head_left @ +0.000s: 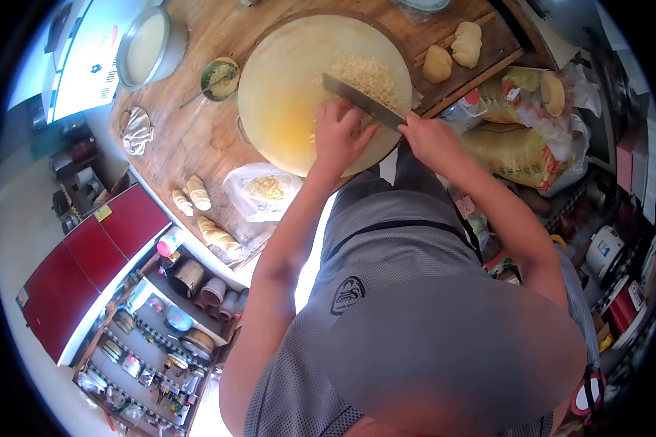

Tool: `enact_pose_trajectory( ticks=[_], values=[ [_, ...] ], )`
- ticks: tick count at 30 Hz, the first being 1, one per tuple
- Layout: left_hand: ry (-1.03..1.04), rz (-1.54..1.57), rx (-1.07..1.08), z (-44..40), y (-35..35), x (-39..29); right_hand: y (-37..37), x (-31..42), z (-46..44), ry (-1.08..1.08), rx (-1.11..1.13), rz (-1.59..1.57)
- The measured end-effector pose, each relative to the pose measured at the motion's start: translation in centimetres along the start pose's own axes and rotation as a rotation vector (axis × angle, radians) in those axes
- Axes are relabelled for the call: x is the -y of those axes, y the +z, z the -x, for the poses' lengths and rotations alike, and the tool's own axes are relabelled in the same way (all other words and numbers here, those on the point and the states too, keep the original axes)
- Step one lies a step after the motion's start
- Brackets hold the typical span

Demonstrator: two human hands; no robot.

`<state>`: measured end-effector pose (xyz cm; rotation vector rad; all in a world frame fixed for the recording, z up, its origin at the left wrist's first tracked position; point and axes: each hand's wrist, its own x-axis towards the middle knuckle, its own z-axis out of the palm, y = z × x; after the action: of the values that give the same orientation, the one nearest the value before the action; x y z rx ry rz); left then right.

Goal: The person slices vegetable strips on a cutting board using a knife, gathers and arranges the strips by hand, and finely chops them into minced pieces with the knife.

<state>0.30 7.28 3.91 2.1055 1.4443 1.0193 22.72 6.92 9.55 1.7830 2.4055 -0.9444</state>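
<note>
A large round cutting board (280, 95) lies on the wooden table, with a heap of finely chopped pale food (368, 75) on its upper right part. My right hand (426, 138) grips the handle end of a broad knife (364, 100), whose blade slants up and left along the near side of the heap. Just below the blade my left hand (340, 136) is over the board, its fingers bent towards the knife. Small pale bits show beside its fingers; whether it holds anything is hidden.
On the table (197, 138) are a metal pot (149, 47), a green bowl (220, 79), a plastic bag of chopped food (264, 191), sliced rolls (217, 237) and pale lumps (437, 64). Filled sacks (506, 153) stand at right, and shelves with jars (189, 278) at lower left.
</note>
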Motion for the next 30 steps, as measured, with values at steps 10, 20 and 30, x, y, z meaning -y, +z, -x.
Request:
enact_pose_trajectory(
  ticks=[10, 20, 30],
  values=[
    [0.055, -0.070, 0.050, 0.4, 0.9, 1.2, -0.3, -0.5, 0.5, -0.013, -0.046, -0.041],
    [0.019, -0.292, 0.000, 1.0, 2.7, -0.3, -0.1, -0.6, 0.2, -0.008, -0.023, -0.041],
    [-0.070, -0.172, 0.016, 1.0, 1.7, 0.0, -0.3, -1.2, 1.9, -0.014, -0.057, -0.020]
  ],
)
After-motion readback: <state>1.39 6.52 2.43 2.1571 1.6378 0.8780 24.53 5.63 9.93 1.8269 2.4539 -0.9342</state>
